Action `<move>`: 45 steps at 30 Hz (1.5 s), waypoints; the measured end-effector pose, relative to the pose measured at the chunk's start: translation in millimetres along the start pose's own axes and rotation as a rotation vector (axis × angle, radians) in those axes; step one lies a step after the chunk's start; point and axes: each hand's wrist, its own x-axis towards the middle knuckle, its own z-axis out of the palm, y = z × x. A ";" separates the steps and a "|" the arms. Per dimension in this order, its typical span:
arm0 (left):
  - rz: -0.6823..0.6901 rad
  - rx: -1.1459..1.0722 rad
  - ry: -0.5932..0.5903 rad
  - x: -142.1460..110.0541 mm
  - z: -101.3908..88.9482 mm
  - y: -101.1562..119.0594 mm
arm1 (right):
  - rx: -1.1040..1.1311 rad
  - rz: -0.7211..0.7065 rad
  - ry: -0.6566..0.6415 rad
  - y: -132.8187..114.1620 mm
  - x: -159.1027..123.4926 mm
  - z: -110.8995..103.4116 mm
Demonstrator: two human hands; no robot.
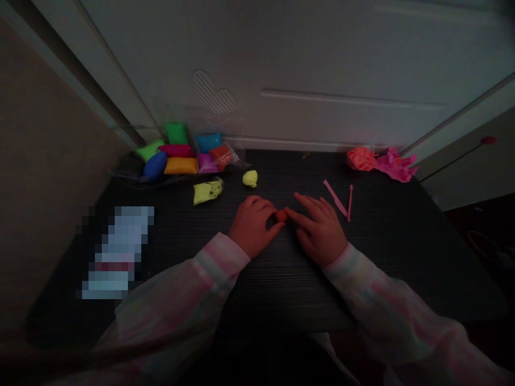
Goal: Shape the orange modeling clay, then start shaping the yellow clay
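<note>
A small lump of red modelling clay is pinched between the thumb and index finger of my left hand, low over the dark tabletop. My right hand has its fingers apart, and one fingertip touches the lump's right side. Beyond my left hand sits a pale yellow clay lump, with an opened yellow clay packet to its left. To the right of my right hand lie a flat pink modelling knife and a thin pink modelling stick.
A clear plastic bag with several colourful clay packets lies at the back left. Crumpled orange and pink wrappers are at the back right. A blurred-out phone-like screen rests on the left. Behind the black table rises a white panel.
</note>
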 end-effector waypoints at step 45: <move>0.007 -0.084 0.016 3.9 -0.4 -1.2 | 0.005 -0.081 -0.057 -7.1 2.8 -6.2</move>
